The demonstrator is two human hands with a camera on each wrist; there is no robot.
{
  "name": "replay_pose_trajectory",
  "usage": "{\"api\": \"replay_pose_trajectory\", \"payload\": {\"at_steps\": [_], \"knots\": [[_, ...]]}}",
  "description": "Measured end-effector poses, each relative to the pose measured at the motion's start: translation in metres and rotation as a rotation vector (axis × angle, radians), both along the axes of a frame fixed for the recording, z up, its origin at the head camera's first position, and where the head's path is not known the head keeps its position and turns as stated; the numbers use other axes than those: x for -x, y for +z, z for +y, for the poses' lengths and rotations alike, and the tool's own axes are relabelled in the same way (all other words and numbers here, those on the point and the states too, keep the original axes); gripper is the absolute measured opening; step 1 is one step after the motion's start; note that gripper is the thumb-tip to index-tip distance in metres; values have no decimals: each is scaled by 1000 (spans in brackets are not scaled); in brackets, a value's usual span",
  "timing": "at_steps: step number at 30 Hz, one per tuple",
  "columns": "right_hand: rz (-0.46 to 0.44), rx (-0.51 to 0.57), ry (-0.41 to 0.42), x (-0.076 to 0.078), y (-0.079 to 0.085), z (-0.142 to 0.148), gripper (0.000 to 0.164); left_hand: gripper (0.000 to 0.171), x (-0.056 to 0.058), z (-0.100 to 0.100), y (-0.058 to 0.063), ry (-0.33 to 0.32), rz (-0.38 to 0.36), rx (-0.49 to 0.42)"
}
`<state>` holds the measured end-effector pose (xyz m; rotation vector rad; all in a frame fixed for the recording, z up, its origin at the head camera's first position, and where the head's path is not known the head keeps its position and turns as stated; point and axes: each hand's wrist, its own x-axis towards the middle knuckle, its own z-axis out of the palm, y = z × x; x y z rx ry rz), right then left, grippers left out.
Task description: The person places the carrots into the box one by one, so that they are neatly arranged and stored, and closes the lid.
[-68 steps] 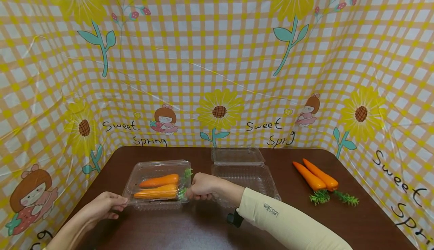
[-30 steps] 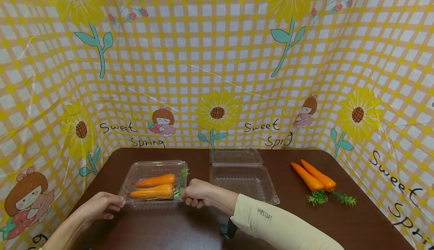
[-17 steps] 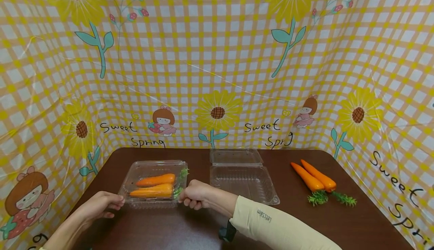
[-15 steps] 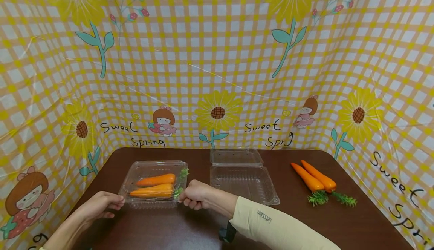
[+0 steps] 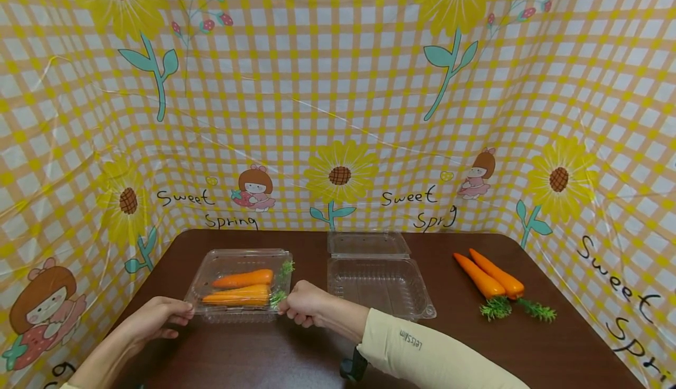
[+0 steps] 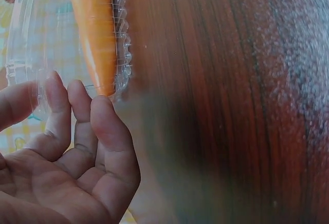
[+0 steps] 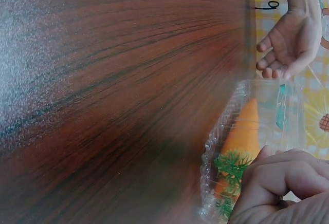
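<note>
A clear plastic clamshell box (image 5: 203,283) sits at the left of the table, its lid lying over two orange carrots (image 5: 243,278) with green tops at the right end. My left hand (image 5: 158,318) pinches the near left corner of the rim between thumb and forefinger; the other fingers bend loosely in the left wrist view. At the near right corner, my right hand (image 5: 306,305) has its fingers curled and grips the edge beside the carrot greens (image 7: 232,166). Its fingertips are partly hidden. Whether the rim is latched, I cannot tell.
A second clear clamshell box (image 5: 377,286) stands with its lid raised back, right of the first. Two more carrots (image 5: 483,277) with green tops lie at the right of the brown table (image 5: 253,359). A checked cloth (image 5: 338,84) surrounds the sides and back.
Since the oldest frame, my right hand has shifted slightly left and nearer along the box's right corner. The left hand keeps its corner. Over the last half second hardly anything differs.
</note>
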<state>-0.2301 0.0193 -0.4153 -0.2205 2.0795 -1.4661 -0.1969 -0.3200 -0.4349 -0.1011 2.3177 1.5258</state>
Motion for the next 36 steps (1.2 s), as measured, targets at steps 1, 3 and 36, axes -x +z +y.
{"api": "replay_pose_trajectory", "payload": {"at_steps": [1,3,36], "knots": [[-2,0,0,0,0,0,20,41,0,0,-1,6,-1,0],[1,-3,2,-1,1,1,20,41,2,0,-2,22,-2,4],[202,-84,109,11,47,72,17,40,-9,42,20,281,448,559]]}}
